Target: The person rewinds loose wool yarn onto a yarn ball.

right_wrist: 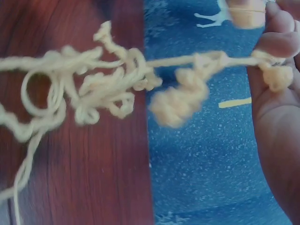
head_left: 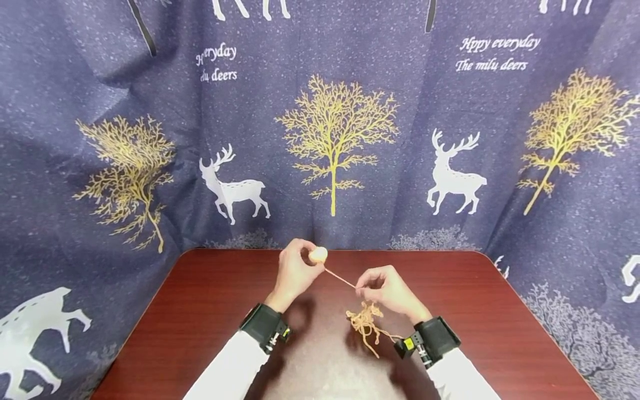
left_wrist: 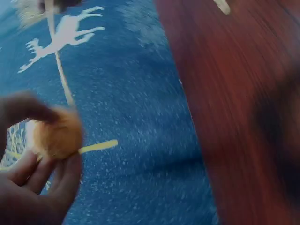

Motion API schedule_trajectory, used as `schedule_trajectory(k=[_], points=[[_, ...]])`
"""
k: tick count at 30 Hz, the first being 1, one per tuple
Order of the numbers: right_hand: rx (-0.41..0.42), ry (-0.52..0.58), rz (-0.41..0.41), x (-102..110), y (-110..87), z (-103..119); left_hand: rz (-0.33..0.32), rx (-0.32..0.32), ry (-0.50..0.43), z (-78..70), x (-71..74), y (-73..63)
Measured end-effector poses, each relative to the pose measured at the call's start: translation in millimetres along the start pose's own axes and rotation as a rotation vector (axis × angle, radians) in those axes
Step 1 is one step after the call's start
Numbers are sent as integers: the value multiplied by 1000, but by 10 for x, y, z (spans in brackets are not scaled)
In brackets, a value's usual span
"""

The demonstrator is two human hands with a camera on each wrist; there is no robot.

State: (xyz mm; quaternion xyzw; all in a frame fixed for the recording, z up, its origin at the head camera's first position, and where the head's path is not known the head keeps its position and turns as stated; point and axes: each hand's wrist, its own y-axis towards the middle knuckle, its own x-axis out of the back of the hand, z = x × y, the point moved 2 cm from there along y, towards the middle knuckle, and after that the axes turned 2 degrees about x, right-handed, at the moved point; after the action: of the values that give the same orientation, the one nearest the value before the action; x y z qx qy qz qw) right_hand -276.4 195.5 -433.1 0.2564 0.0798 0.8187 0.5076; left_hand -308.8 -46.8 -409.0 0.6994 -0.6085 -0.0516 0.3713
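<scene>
A small pale-orange ball of yarn (head_left: 318, 255) is held in the air over the tabletop (head_left: 200, 300), near the middle of its far edge. The left hand (head_left: 295, 272) pinches it between fingers and thumb; in the left wrist view the ball is blurred, with fingertips pressed against its underside. From the ball a thin strand (head_left: 341, 278) runs straight and taut, sloping toward the tabletop's right edge, to the right hand (head_left: 392, 290), whose thumb and fingers are closed on it. Just below the right hand is a loose yarn tangle (head_left: 366, 323), full of loops and knots; the right wrist view shows it joined to the yarn at the fingertips, with a fuzzy clump between. Whether its lowest ends touch the tabletop I cannot tell. One tail of it reaches toward the black right wristband (head_left: 438, 340). A matching left wristband (head_left: 263, 325) sits above a white left sleeve (head_left: 230, 366); the right sleeve (head_left: 465, 375) is white too. Both forearms come in over the near edge. Beyond the tabletop's far edge and rounded far corners hangs a dark blue cloth (head_left: 350, 50) printed with white deer, yellow trees and white lettering.
</scene>
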Motion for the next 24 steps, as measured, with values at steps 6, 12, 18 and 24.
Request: schedule_trajectory(k=[6, 12, 18, 24], points=[[-2, 377, -162, 104, 10, -33, 381, -74, 304, -72, -23, -111], [-49, 631, -436, 210, 56, -113, 826, -134, 113, -186, -34, -142], [-127, 663, -564, 202, 64, -215, 1118, -26, -488, -301, -24, -161], [-200, 344, -508, 81, 70, -248, 932, 12, -973, -367, 4, -80]])
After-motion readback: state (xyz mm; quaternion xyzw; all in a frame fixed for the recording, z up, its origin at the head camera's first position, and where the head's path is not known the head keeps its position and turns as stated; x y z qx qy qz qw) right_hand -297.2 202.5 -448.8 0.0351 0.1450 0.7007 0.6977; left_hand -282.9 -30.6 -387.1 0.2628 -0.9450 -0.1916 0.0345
